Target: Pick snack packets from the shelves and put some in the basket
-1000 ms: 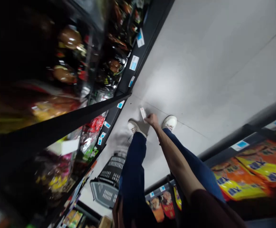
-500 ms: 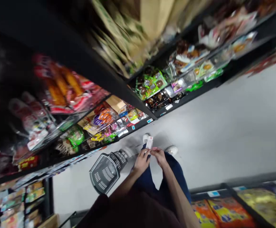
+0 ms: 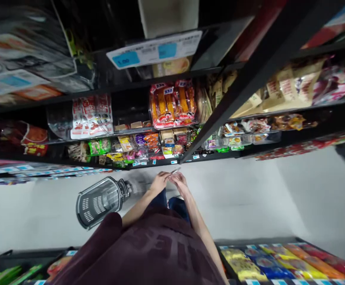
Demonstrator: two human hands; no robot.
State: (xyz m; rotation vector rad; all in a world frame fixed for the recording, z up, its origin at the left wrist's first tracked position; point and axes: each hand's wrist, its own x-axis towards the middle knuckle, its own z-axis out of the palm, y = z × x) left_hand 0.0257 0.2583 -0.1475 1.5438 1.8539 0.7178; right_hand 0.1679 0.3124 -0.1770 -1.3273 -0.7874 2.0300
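Note:
I look steeply down my own body in a shop aisle. My left hand (image 3: 159, 182) and my right hand (image 3: 179, 181) meet in front of me, fingers pinched together on a small white card (image 3: 176, 171) seen nearly edge-on. A grey shopping basket (image 3: 99, 202) rests on the floor to the left of my hands. Beyond my hands stand black shelves with snack packets, among them red and orange sausage packs (image 3: 172, 103).
Black shelving (image 3: 249, 71) full of packets runs across the far side, with blue and white price tags (image 3: 156, 50) on the rails. A lower shelf of yellow and orange bags (image 3: 267, 265) lies behind me. Pale grey floor (image 3: 249, 198) stretches between them.
The view has swung from the floor toward the shelves. My left hand came up to join my right on the card, and both hands are now held together in front of me.

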